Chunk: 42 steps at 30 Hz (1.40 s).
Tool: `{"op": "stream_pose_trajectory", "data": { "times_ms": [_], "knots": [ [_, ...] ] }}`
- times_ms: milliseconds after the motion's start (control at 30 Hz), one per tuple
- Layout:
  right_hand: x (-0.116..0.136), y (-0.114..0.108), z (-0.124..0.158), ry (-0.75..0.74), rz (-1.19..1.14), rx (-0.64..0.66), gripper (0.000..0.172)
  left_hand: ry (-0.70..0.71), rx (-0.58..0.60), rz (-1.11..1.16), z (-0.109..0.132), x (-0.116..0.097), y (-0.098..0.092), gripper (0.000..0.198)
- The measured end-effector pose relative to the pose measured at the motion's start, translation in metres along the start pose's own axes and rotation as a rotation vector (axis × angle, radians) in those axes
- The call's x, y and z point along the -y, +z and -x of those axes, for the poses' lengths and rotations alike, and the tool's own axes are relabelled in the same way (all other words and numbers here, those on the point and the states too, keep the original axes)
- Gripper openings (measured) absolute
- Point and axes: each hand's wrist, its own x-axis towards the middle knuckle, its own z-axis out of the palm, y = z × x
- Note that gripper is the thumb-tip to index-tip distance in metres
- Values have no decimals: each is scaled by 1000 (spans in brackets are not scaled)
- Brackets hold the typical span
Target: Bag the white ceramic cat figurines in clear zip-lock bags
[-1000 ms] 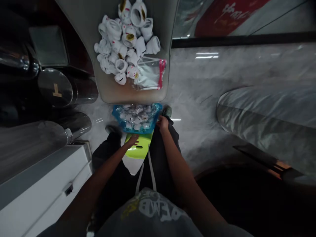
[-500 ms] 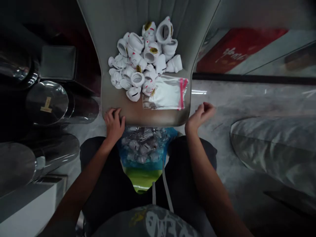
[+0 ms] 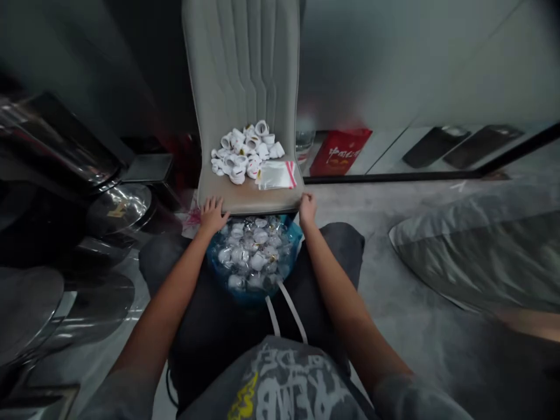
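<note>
A beige padded chair [image 3: 249, 201] stands before me. On its seat lies a heap of small white lucky cat figurines [image 3: 252, 149], several with round openings showing. Beside the heap, on the right, is a stack of clear plastic bags [image 3: 275, 176] with pink-red strips. My left hand [image 3: 213, 216] rests on the left front edge of the seat, fingers spread and nothing held. At the right front corner, my right hand [image 3: 308, 209] is closed against the seat edge. Between my knees, below the seat, sits a blue bag [image 3: 294, 236] full of white figurines in clear wrapping [image 3: 258, 251].
Shiny metal canisters [image 3: 120, 210] crowd the left side. A red bag [image 3: 341, 153] with white lettering stands behind glass at the back right. On the right lies a large grey covered object [image 3: 464, 251] above the grey floor [image 3: 363, 201].
My right hand has come in from beside the chair to its front corner. The view has tilted up, showing more of the backrest. My left hand stays at the seat edge, fingers more spread.
</note>
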Motion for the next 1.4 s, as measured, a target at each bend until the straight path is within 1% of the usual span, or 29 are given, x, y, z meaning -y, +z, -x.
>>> {"op": "stream_pose_trajectory", "data": {
  "times_ms": [67,133,200,267,300,367,400,467,533,600,633,700,733,800,867,933,1067,1167,1300,1333,1400],
  "knots": [
    [14,5,10,30,-38,22,22,-25,69,-22,1,-7,-7,69],
    [29,5,13,44,-89,60,19,-21,74,-60,5,-12,-12,70],
    [39,-3,12,-38,-116,138,18,9,62,-136,11,-15,-15,72],
    [42,-17,9,-179,-47,211,17,28,88,-229,12,-13,-18,72],
    [41,-23,7,-230,14,221,16,36,112,-269,10,-12,-21,70],
    [38,-30,0,-298,119,195,16,54,156,-310,-4,-10,-28,62],
    [36,-29,-6,-334,151,182,18,59,179,-317,-14,-12,-32,55],
    [32,-17,-22,-423,187,181,22,65,216,-310,-34,-20,-38,40],
    [27,3,-40,-480,234,191,24,97,221,-276,-48,-34,-38,31],
    [20,26,-54,-510,292,225,26,201,173,-205,-56,-51,-33,34],
    [16,36,-59,-536,331,268,26,304,125,-143,-57,-59,-28,35],
    [11,53,-67,-617,420,416,28,463,80,-79,-60,-70,-18,37],
    [10,58,-70,-654,463,497,29,497,73,-72,-61,-73,-12,38],
    [10,63,-74,-696,531,614,35,500,69,-94,-63,-75,-2,41],
    [11,63,-76,-698,577,671,43,478,42,-118,-65,-72,9,44],
    [14,59,-75,-672,613,690,47,473,2,-127,-64,-70,19,47],
    [26,54,-68,-586,711,709,38,472,-42,-101,-59,-69,34,51],
    [38,52,-69,-543,808,768,38,466,-50,-58,-59,-68,37,49],
    [51,46,-75,-559,868,864,41,455,-29,13,-63,-63,35,51],
    [53,43,-77,-561,877,862,41,464,-34,39,-63,-61,35,51],
    [55,39,-78,-555,902,811,42,506,-60,88,-64,-60,36,53]
  ]
}}
